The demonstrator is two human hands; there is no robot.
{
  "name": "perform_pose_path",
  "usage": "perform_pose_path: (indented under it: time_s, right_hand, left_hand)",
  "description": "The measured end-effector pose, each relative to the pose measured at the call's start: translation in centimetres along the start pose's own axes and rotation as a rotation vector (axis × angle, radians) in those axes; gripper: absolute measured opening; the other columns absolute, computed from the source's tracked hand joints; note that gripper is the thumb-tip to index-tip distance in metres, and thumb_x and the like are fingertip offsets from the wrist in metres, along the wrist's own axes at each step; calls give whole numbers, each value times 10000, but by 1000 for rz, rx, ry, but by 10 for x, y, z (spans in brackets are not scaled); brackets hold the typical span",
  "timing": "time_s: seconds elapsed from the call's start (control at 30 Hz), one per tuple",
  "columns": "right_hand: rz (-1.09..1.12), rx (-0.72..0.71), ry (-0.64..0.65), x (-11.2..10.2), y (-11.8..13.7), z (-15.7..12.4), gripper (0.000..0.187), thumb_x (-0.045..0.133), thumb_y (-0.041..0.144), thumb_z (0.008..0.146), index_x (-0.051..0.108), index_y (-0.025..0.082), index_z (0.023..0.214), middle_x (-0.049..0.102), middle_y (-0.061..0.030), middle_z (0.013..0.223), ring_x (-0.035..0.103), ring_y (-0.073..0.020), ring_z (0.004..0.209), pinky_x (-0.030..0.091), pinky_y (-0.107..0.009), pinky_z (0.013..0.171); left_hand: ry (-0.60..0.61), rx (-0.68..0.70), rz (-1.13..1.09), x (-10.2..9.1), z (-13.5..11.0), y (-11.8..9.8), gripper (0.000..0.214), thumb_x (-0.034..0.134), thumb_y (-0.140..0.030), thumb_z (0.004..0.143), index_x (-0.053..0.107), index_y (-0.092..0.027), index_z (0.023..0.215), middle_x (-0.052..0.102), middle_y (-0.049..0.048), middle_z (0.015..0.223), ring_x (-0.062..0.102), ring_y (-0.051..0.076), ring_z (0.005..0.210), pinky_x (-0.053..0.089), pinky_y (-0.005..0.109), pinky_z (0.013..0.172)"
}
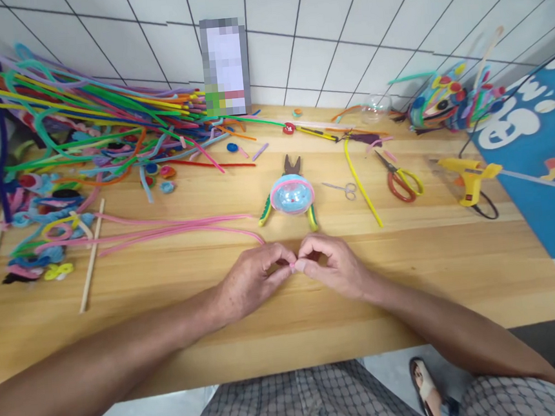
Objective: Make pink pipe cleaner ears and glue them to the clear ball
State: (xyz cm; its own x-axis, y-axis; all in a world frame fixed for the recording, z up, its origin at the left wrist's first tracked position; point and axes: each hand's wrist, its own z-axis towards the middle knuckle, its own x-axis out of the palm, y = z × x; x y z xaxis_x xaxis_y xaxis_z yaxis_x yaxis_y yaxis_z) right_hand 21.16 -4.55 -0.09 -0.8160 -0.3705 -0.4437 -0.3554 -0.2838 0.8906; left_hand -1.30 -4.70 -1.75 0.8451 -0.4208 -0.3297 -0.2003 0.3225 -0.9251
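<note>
My left hand [254,278] and my right hand [333,264] meet low over the table, fingertips almost touching. Both pinch the tip of a pink pipe cleaner [255,232], which trails away to the left behind my left hand; only a small pink bit shows between the fingers. More pink pipe cleaners [177,230] lie alongside it. Just beyond my hands, a clear dome with a blue and pink rim [292,195] rests on pliers [292,165] with green and yellow handles.
Small scissors [346,190], a yellow pipe cleaner [361,184], larger scissors [401,181] and a yellow glue gun [469,178] lie to the right. Bundled pipe cleaners [117,105] fill the back left. Wooden sticks [92,256] lie at left. A phone [225,64] leans on the tiled wall.
</note>
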Motion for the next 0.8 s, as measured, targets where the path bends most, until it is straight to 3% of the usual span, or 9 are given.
perform_pose_path:
  time_s: [0.17,0.27,0.4,0.6,0.8]
  right_hand:
    - [123,133,80,-7,2,2,290,724,447,985,697,204,829,689,0,766,608,-147,705,466,-280,668]
    - [153,159,99,-8,2,2,250,727,408,959,686,204,821,680,7,757,592,-143,699,453,-275,665]
    - [203,211,81,-6,-1,1,149,684,322,946,675,208,852,630,27,742,539,-126,670,411,-260,632]
    - [259,226,54,-3,-2,0,187,727,397,946,699,214,923,676,10,808,586,-140,723,455,-268,674]
    - [261,247,-39,-6,-7,0,180,695,395,965,712,216,960,680,16,770,621,-141,685,499,-264,652]
  left_hand:
    - [-15,69,11,-1,0,-1,53,730,-184,978,751,-199,932,808,30,850,722,146,739,526,239,728]
    - [-10,71,-1,-1,1,-1,58,744,-211,986,760,-195,933,815,38,859,730,146,743,533,240,734]
    - [-5,10,-117,0,2,-1,55,731,-193,979,757,-181,932,817,43,866,747,144,762,555,232,737]
    - [3,-79,-236,2,3,1,75,720,-213,978,741,-161,928,777,27,816,700,124,715,546,216,694]
    - [46,96,-95,5,2,4,78,692,-208,1015,719,-160,959,770,32,849,696,122,735,527,214,707]
